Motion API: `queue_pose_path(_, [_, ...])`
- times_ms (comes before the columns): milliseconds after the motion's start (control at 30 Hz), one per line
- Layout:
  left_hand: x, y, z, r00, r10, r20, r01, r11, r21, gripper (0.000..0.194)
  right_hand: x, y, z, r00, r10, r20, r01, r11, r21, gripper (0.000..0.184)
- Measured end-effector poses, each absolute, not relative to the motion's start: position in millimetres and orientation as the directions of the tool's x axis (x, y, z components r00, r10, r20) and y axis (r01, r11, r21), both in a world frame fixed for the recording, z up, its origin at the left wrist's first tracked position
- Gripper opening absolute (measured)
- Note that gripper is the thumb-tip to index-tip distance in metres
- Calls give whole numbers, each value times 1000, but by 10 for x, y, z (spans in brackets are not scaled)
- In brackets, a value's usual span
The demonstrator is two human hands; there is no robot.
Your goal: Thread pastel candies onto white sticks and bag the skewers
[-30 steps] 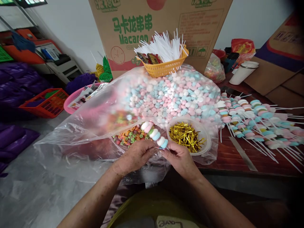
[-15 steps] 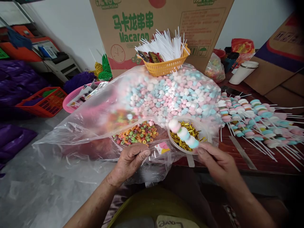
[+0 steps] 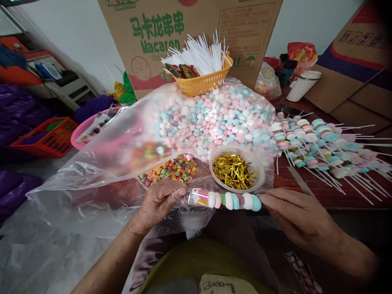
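Observation:
My left hand pinches the end of a small clear printed bag between thumb and fingers. From the right, a skewer of pink, white and blue marshmallows lies level, its tip end at or inside the bag's mouth. My right hand grips the skewer's stick end, the stick itself hidden by the fingers. Just beyond the skewer stands a clear round tub of gold twist ties. Ring-shaped cereal pieces lie beyond my left hand.
A big clear plastic bag of loose marshmallows covers the middle of the table. On it rests a yellow basket of white sticks, before a large carton. Finished skewers are piled at right, near a white cup.
My right hand has brought the marshmallow skewer down and level, against the printed bag in my left hand. The whole view has shifted slightly.

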State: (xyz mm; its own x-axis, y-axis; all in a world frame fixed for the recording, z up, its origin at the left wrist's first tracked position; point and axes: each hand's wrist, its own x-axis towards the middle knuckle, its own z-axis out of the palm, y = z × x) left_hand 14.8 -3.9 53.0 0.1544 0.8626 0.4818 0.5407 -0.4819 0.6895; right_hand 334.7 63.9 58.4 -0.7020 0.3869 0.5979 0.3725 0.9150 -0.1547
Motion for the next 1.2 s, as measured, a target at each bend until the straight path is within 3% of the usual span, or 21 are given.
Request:
queue_pose_path(167, [169, -5, 546, 295, 852, 433, 604, -517, 607, 15, 3340, 663, 625, -731, 380, 567, 371, 918, -137, 27])
queue_pose_path(400, [197, -10, 569, 208, 848, 487, 570, -510, 644, 11, 3325, 660, 588, -686, 432, 586, 472, 876, -93, 25])
queue_pose_path(600, [196, -44, 517, 158, 865, 477, 526, -483, 700, 12, 3301, 571, 557, -529, 465, 710, 608, 791, -65, 25])
queue_pose_path(767, [214, -39, 535, 130, 865, 485, 537, -473, 699, 12, 3315, 507, 508, -588, 428, 686, 554, 831, -43, 31])
queue_pose_path(900, [213, -14, 573, 131, 858, 496, 668, -446, 596, 15, 3400, 491, 483, -651, 333, 682, 487, 873, 38, 33])
queue_pose_path(1033, [192, 11, 569, 301, 817, 492, 769, -513, 382, 15, 3460, 507, 473, -735, 295, 611, 439, 893, 98, 31])
queue_pose_path(1100, [192, 25, 555, 393, 786, 478, 776, -562, 287, 14, 3450, 522, 473, -726, 320, 608, 453, 889, 73, 31])
queue_pose_path(1200, [211, 49, 541, 430, 765, 480, 775, -585, 238, 14, 3406, 538, 493, -700, 389, 598, 464, 885, -33, 27])
